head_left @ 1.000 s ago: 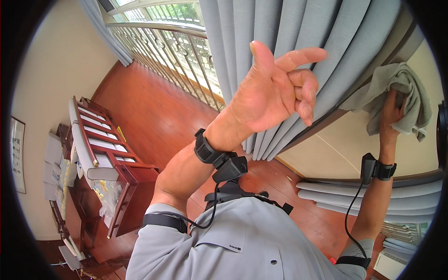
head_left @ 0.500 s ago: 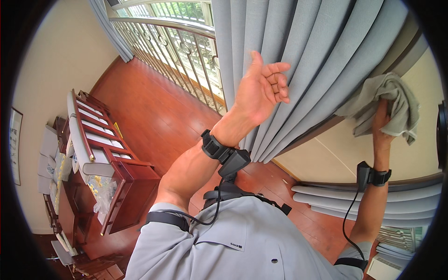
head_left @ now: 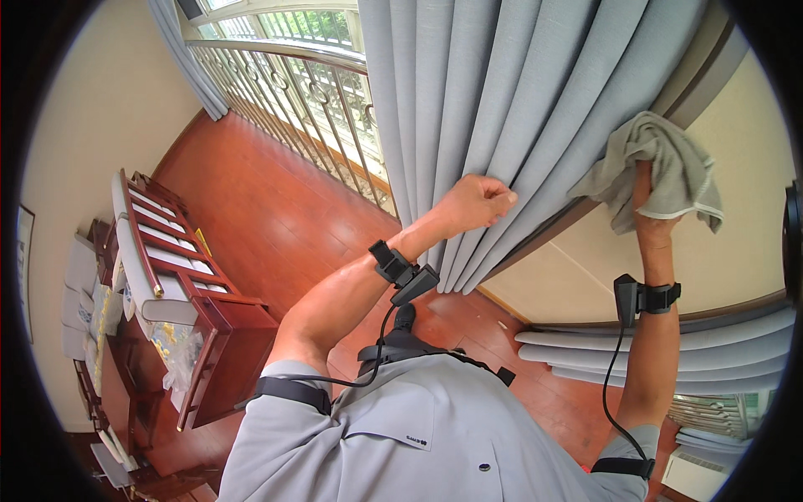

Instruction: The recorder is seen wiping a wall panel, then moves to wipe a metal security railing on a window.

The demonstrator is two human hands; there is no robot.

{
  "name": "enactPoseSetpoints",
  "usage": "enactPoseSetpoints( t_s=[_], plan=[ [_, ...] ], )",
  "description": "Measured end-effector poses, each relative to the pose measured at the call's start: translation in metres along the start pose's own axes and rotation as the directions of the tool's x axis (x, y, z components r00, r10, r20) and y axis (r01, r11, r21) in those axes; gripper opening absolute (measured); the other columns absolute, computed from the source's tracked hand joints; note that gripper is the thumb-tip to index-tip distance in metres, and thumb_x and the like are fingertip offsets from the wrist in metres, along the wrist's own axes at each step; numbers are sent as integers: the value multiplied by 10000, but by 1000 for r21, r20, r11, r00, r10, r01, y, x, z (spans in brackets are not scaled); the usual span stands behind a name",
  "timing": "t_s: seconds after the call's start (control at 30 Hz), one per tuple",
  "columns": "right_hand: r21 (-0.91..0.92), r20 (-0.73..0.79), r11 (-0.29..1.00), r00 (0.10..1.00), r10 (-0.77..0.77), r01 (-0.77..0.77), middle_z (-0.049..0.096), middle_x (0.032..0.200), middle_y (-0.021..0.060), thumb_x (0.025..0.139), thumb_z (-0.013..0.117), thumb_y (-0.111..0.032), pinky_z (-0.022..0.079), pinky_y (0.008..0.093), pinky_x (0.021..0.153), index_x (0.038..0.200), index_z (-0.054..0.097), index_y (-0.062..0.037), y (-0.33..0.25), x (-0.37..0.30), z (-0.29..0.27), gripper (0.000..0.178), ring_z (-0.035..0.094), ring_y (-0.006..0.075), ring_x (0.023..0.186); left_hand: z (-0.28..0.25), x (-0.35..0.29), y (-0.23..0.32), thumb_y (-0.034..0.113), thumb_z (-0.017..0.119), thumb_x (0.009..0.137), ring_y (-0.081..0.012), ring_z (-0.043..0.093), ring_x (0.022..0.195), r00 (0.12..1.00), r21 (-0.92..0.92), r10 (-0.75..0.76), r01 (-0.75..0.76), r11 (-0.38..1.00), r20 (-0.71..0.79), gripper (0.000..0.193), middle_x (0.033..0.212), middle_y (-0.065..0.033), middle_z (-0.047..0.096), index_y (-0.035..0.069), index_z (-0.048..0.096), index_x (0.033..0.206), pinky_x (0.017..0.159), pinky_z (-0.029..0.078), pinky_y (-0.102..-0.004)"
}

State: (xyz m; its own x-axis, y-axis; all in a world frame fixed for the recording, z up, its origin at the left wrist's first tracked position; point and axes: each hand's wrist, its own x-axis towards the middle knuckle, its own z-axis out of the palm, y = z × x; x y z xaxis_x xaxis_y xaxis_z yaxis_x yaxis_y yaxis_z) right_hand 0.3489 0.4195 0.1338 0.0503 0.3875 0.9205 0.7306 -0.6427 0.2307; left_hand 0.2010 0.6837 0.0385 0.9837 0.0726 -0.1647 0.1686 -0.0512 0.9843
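curtain gripped in closed left hand | cloth pinched by right hand fingers beside curtain | folds best held clear

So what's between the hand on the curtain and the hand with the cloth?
In the head view, only grey curtain folds lie between the left hand and the right hand holding the grey cloth.

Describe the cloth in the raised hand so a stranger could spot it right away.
Start at the long grey curtain hanging beside the cream wall. Just past its edge, the right hand presses a rumpled grey cloth high up. Unlike the smooth pleated curtain, it is small, crumpled and towel-like.
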Motion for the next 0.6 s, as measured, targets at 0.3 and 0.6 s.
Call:
enactPoseSetpoints(
  t_s=[0.3,0.6],
  plan=[
    [184,385,934,897,218,-306,663,1177,153,826,702,-194,411,485,1029,1163,668,-63,-19,-42,6,363,595,363,1122,0,-4,-1,263,650,942,-140,602,712,983,384,178,-176,906,31,284,808,-82,693,-9,697,1007,662,499,-312],
    [431,560,670,762,326,-604,674,1090,134,811,672,-195,480,474,900,1137,677,-86,-53,-49,4,344,624,344,1012,9,-22,-61,270,652,924,-185,640,718,991,378,101,-126,917,86,284,819,-130,702,6,698,1016,689,510,-335]
  ],
)
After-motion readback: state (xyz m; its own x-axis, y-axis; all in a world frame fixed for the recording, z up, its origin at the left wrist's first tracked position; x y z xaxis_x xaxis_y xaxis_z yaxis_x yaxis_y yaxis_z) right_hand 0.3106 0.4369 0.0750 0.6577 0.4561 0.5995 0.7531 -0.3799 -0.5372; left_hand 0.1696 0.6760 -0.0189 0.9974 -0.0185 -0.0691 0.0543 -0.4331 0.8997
